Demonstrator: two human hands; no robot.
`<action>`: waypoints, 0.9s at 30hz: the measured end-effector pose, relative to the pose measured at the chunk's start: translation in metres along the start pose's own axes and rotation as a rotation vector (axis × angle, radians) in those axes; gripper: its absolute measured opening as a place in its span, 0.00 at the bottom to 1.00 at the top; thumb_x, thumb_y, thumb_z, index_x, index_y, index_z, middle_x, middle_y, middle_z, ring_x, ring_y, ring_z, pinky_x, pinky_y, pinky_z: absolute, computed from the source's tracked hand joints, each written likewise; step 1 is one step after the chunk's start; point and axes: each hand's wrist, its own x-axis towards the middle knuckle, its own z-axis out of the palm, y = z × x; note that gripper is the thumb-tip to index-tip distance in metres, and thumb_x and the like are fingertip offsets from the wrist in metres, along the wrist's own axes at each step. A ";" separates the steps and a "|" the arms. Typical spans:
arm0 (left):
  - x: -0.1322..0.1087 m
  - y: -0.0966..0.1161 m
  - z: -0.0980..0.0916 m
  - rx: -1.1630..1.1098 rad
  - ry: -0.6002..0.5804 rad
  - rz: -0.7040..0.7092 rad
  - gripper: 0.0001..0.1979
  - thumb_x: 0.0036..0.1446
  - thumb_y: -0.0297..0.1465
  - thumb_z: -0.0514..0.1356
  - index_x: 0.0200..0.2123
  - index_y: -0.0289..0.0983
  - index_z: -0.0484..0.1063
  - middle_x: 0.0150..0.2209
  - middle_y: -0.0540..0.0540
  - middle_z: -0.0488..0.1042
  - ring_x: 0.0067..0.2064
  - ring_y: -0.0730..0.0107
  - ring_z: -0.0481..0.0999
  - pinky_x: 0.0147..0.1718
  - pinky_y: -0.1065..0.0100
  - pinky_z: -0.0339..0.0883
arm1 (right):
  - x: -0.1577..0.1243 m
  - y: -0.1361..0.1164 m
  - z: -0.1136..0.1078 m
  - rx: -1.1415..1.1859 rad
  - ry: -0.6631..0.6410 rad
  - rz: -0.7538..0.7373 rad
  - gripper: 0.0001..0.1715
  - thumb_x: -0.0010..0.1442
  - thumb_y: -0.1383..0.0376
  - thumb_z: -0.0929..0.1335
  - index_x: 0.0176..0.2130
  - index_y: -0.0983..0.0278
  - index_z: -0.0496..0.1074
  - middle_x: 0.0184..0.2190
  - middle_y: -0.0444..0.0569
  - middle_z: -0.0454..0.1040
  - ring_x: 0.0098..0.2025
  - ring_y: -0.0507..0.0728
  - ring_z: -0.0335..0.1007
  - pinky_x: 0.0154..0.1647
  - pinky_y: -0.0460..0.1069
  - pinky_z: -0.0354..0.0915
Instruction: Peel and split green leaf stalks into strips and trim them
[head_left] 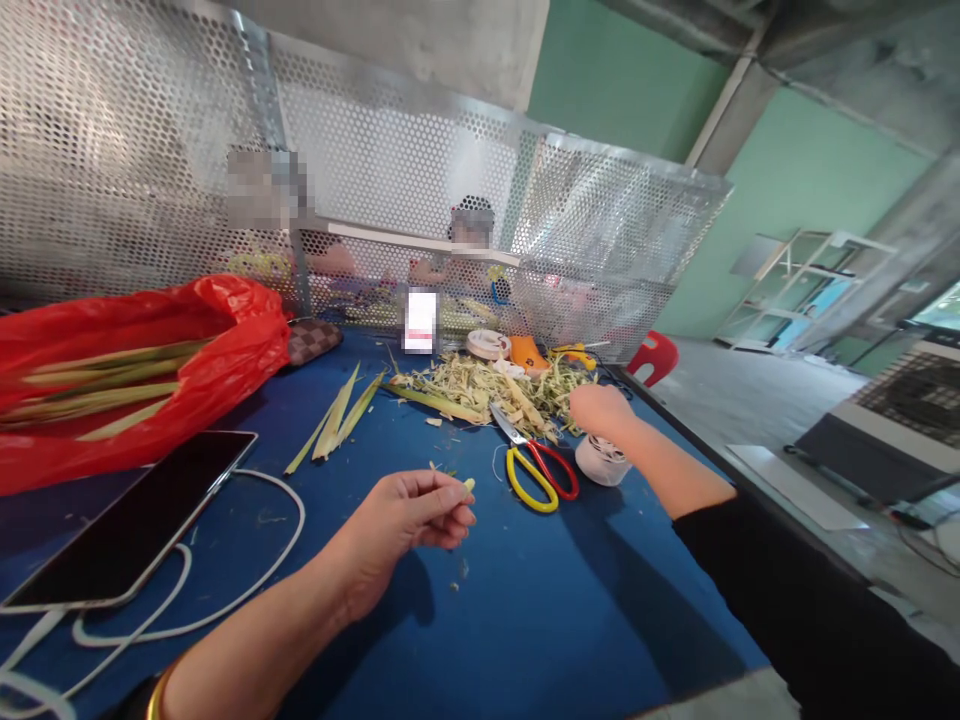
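My left hand (409, 520) hovers over the blue table (525, 600), fingers pinched on a small pale green leaf piece (468, 486). My right hand (600, 410) reaches forward, closed, at the edge of a heap of leaf scraps (487, 385); what it holds is hidden. Just below it stands a white thread spool (600, 462). Scissors with one yellow and one red handle (534, 465) lie between my hands. Loose leaf strips (337, 418) lie further left.
A red plastic bag (135, 380) with long leaves lies at left. A dark phone (135, 520) with a white cable (247, 560) sits near the front left. A perforated metal screen (450, 180) backs the table; people sit behind it. A tape roll (487, 343) is beyond the scraps.
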 end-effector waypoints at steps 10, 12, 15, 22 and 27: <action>0.000 -0.004 -0.002 0.019 -0.014 -0.017 0.13 0.49 0.38 0.65 0.29 0.33 0.74 0.27 0.47 0.75 0.29 0.74 0.71 0.30 0.72 0.64 | -0.060 0.093 0.029 0.826 0.481 0.473 0.19 0.62 0.56 0.61 0.26 0.66 0.66 0.23 0.50 0.73 0.24 0.55 0.73 0.24 0.48 0.68; 0.000 -0.004 -0.002 0.028 -0.011 -0.020 0.13 0.50 0.38 0.64 0.30 0.33 0.73 0.28 0.47 0.75 0.29 0.74 0.71 0.29 0.73 0.63 | -0.091 0.092 0.039 0.957 0.602 0.482 0.19 0.62 0.55 0.59 0.28 0.65 0.64 0.26 0.50 0.74 0.25 0.55 0.74 0.27 0.49 0.69; 0.000 -0.005 0.002 0.028 -0.016 -0.048 0.12 0.52 0.38 0.64 0.30 0.33 0.73 0.29 0.47 0.74 0.29 0.76 0.70 0.26 0.76 0.61 | -0.141 0.073 0.045 1.089 0.704 0.407 0.15 0.61 0.55 0.59 0.32 0.63 0.64 0.31 0.49 0.75 0.29 0.54 0.74 0.32 0.49 0.70; 0.003 -0.019 0.043 -0.059 -0.189 -0.249 0.08 0.53 0.34 0.63 0.31 0.33 0.73 0.40 0.43 0.77 0.25 0.78 0.73 0.18 0.77 0.58 | -0.210 -0.023 0.036 0.935 0.659 -0.352 0.08 0.65 0.70 0.59 0.35 0.61 0.65 0.32 0.47 0.73 0.36 0.52 0.71 0.38 0.47 0.66; 0.017 -0.025 0.052 -0.210 -0.286 -0.396 0.09 0.54 0.30 0.60 0.25 0.30 0.72 0.30 0.44 0.77 0.16 0.85 0.61 0.14 0.78 0.55 | -0.220 -0.078 0.032 0.668 0.659 -0.757 0.09 0.64 0.72 0.59 0.37 0.64 0.65 0.32 0.49 0.74 0.35 0.54 0.69 0.40 0.50 0.64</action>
